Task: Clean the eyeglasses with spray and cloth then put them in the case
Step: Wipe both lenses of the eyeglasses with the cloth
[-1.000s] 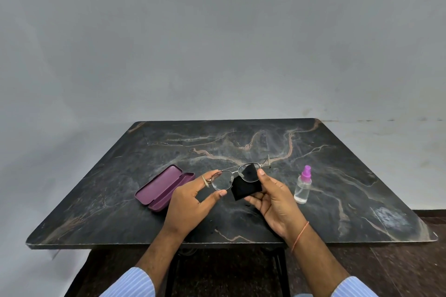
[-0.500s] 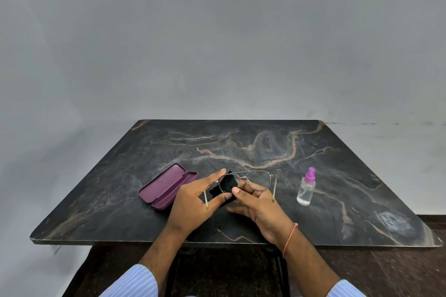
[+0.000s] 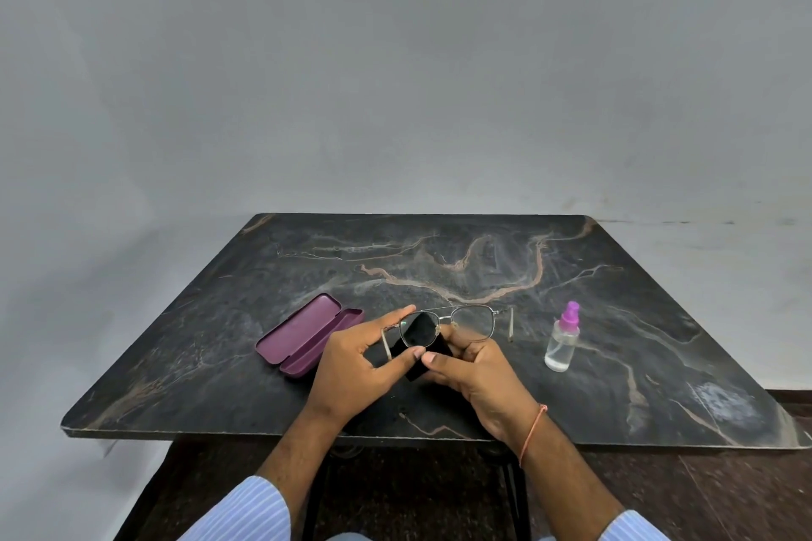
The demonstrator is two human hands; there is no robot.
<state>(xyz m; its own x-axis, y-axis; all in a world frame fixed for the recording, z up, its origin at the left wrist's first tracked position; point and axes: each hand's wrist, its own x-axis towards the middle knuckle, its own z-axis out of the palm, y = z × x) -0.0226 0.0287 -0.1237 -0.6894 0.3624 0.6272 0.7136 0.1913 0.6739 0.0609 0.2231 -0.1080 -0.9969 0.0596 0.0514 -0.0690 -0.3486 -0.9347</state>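
Observation:
Thin metal-framed eyeglasses (image 3: 471, 321) are held just above the dark marble table (image 3: 439, 259), temples unfolded. My left hand (image 3: 356, 365) pinches the left lens rim between thumb and fingers. My right hand (image 3: 474, 378) presses a black cloth (image 3: 422, 347) against that left lens, the cloth showing dark behind the glass. The right lens is bare and clear. An open purple case (image 3: 307, 334) lies on the table to the left of my hands. A small clear spray bottle (image 3: 561, 340) with a pink-purple nozzle stands to the right.
The table's near edge runs just under my wrists. A plain grey wall rises behind the table. Dark floor and a black table frame show below the edge.
The cloth has gone from the right lens to the left lens. Both hands and the glasses have dropped lower and shifted slightly, with the right temple now swung out toward the bottle.

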